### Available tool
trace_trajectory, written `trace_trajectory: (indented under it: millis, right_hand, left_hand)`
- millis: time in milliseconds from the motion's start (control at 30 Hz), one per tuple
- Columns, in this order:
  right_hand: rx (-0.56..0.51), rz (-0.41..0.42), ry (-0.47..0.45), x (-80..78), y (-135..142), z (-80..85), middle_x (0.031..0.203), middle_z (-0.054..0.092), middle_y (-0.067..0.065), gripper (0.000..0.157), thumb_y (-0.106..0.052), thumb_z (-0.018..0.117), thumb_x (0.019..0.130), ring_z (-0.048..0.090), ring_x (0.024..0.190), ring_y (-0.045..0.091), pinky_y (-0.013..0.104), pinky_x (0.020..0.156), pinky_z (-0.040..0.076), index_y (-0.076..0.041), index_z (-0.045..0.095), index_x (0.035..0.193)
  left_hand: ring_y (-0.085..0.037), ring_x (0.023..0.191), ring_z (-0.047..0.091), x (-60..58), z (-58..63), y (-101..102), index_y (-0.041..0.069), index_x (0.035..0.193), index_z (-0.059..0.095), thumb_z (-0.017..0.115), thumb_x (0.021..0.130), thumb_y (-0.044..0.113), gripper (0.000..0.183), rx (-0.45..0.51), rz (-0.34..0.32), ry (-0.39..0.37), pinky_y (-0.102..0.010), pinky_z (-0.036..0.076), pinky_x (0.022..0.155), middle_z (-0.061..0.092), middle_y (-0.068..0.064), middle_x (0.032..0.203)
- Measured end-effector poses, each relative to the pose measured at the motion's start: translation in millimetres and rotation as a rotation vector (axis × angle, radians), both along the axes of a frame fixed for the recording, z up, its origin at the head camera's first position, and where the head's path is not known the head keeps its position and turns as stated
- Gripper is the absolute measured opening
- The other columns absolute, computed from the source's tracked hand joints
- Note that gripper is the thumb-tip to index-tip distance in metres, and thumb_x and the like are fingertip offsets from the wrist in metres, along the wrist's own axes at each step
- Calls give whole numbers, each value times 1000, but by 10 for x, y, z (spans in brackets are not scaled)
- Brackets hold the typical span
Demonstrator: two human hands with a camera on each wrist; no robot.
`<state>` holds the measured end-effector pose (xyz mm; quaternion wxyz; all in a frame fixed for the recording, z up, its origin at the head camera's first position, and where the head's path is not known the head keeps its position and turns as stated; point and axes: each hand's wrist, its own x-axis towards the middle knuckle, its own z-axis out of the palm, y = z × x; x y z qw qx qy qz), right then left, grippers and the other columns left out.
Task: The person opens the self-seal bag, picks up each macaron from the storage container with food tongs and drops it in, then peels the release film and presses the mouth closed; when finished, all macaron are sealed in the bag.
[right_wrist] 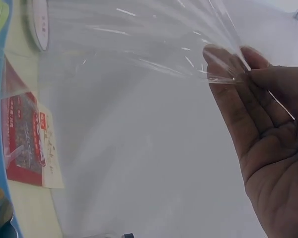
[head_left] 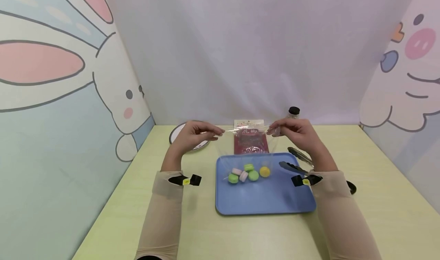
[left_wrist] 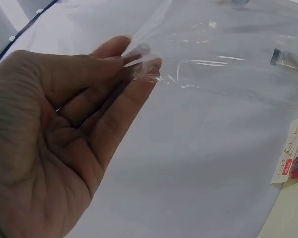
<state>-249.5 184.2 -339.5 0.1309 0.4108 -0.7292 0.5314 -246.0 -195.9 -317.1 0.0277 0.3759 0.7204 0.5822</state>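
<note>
Between my two hands stretches a clear plastic bag. My left hand pinches one upper corner between thumb and fingers, and the gathered film shows in the left wrist view. The opposite corner is pinched by my right hand; its thumb and fingertips press the film in the right wrist view. The bag hangs over the far part of a blue tray. Green macarons, pale pink macarons and a yellow macaron show through or below the film; I cannot tell whether they lie inside it.
Behind the tray lies a red packet with a cream top. A white plate with a dark rim is partly behind my left hand. Dark-tipped tongs reach over the tray's right side, and a black-capped bottle stands beyond my right hand.
</note>
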Motion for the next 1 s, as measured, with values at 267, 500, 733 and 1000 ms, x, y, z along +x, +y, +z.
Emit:
trace_trajectory:
  millis: [267, 500, 733, 1000]
  right_hand:
    - [73, -211, 11, 89, -109, 72, 91, 75, 10, 12, 3, 68, 94, 73, 79, 17, 24, 73, 58, -3, 75, 101]
    - [90, -195, 76, 145, -180, 155, 92, 72, 20, 30, 18, 67, 86, 73, 79, 31, 21, 72, 57, 7, 61, 113]
    - [172, -178, -12, 79, -123, 73, 97, 74, 12, 33, 5, 69, 92, 74, 79, 21, 26, 68, 58, -5, 66, 123]
    - [158, -167, 4, 266, -133, 272, 87, 75, 18, 15, 12, 67, 90, 73, 76, 12, 31, 67, 59, 3, 73, 102]
  left_hand:
    - [-20, 88, 73, 54, 29, 90, 15, 97, 80, 75, 93, 28, 14, -125, 289, 88, -35, 58, 80, 76, 1, 94]
    - [-23, 80, 73, 47, 5, 128, 16, 118, 69, 74, 93, 10, 27, -105, 259, 122, -43, 59, 73, 75, -7, 89]
    - [-17, 86, 73, 59, -33, 274, 21, 114, 75, 71, 96, 36, 24, -239, 239, 158, -35, 58, 76, 75, 6, 95]
    - [-29, 85, 74, 81, -39, 202, 9, 107, 77, 72, 95, 20, 16, -109, 193, -12, -41, 59, 76, 77, -7, 93]
